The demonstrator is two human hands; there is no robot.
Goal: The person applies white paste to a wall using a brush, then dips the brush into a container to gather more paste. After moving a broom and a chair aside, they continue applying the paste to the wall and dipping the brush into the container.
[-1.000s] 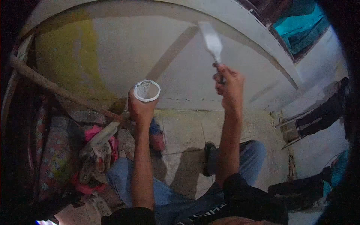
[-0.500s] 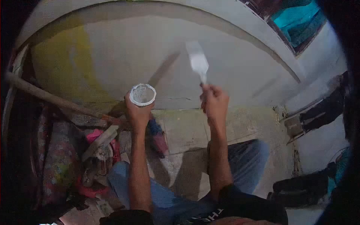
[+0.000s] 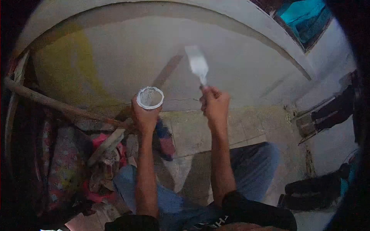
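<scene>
My left hand [image 3: 145, 117] is wrapped round a small cup [image 3: 161, 101], its mouth tipped up toward me. White residue coats the cup's rim and streaks the inside. In my right hand [image 3: 216, 104] is a putty knife [image 3: 198, 64], gripped by its handle with the fingers closed. Its flat whitish blade points up and slightly left, blurred by motion. The blade is in front of the pale wall [image 3: 135, 46]; whether it touches the surface I cannot tell. A long shadow falls on the wall left of the blade.
Yellow paint [image 3: 75, 57] marks the wall's left side. A wooden pole [image 3: 58, 102] slants across the left, above a patterned cloth [image 3: 65, 165] and pink items [image 3: 101, 140]. My bent knees [image 3: 254, 165] are over the tiled floor [image 3: 192, 134]. Dark things [image 3: 331, 111] are at right.
The putty knife and my right hand have shifted slightly left, the blade a little lower. The cup appears a little further right in view.
</scene>
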